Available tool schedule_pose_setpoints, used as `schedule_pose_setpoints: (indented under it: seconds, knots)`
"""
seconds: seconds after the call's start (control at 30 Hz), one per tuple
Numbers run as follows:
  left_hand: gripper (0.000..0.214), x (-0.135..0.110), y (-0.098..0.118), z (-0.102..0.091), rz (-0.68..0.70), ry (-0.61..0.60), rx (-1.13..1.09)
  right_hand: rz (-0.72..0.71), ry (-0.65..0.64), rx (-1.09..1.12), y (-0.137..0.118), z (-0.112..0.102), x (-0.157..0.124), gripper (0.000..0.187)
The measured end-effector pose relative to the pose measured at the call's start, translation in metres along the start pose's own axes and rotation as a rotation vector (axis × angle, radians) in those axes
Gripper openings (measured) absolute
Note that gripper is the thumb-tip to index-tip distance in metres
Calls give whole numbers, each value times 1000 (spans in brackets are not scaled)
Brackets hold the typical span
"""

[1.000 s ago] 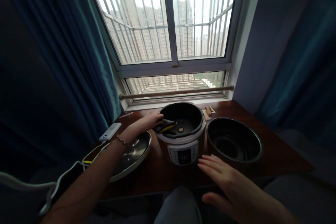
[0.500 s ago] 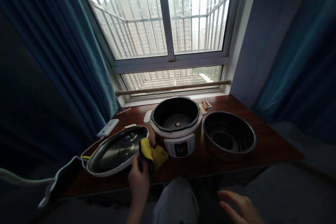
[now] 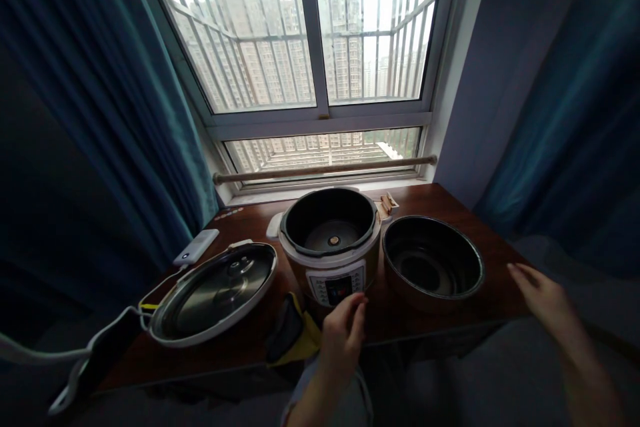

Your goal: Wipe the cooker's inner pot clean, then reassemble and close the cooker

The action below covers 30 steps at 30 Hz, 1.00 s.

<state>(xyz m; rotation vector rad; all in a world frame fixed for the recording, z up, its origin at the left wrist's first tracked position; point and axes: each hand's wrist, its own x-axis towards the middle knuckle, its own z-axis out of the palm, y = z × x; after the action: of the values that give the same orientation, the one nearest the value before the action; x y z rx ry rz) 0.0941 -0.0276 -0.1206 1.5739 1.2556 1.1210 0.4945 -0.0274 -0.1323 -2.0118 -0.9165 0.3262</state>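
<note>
An electric cooker base (image 3: 330, 265) stands open on the dark wooden table (image 3: 450, 320), its control panel facing me. My left hand (image 3: 343, 335) hovers just in front of that panel, fingers loosely apart and holding nothing. A yellow and black cloth (image 3: 291, 340) lies at the table's front edge, just left of this hand. The dark inner pot (image 3: 433, 267) sits to the right of the cooker. My right hand (image 3: 543, 295) is stretched out flat beyond the pot, over the table's right corner, with nothing in it. The cooker's lid (image 3: 215, 293) lies upside down on the left.
A white device (image 3: 196, 247) with a white cable (image 3: 115, 320) lies at the table's left. A wooden rod (image 3: 325, 169) runs along the barred window behind. Blue curtains (image 3: 125, 113) hang on both sides. A small wooden item (image 3: 389, 202) sits behind the cooker.
My left hand took the cloth out of the cooker, laid it at the table's front edge and let go, then moved right. My right hand swung from the front out past the pot.
</note>
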Motion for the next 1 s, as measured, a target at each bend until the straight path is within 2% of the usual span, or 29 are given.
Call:
schedule_pose_setpoints:
  seconds: [0.07, 0.13, 0.2, 0.27, 0.4, 0.6, 0.7, 0.8, 0.87, 0.9, 1.0]
  knots:
    - [54, 24, 8, 39, -161, -155, -291, 28, -10, 90, -14, 13, 22, 41]
    - [79, 47, 12, 68, -248, -227, -466, 76, -170, 307, -28, 30, 34, 31]
    - [91, 63, 13, 86, -268, -250, -574, 104, -342, 513, -34, 44, 39, 21]
    - [92, 70, 14, 94, -271, -220, -645, 118, -390, 627, -32, 53, 40, 14]
    - [89, 70, 14, 97, -306, -98, -697, 161, -302, 647, -24, 60, 42, 16]
    - [78, 67, 10, 95, -310, -163, -800, 197, -315, 642, -24, 55, 37, 22]
    - [80, 54, 19, 90, -228, -230, -796, 204, -246, 583, -28, 39, 29, 26]
    - [76, 34, 40, 78, -137, -297, -742, 204, -153, 542, -44, 6, 13, 37]
    - [76, 24, 59, 65, -111, -326, -702, 205, -97, 517, -64, -23, -3, 43]
    - [76, 20, 70, 56, -99, -332, -698, 163, -44, 505, -76, -38, -13, 42]
    - [81, 18, 104, 24, -17, -337, -766, 20, -6, 511, -120, -77, -40, 35]
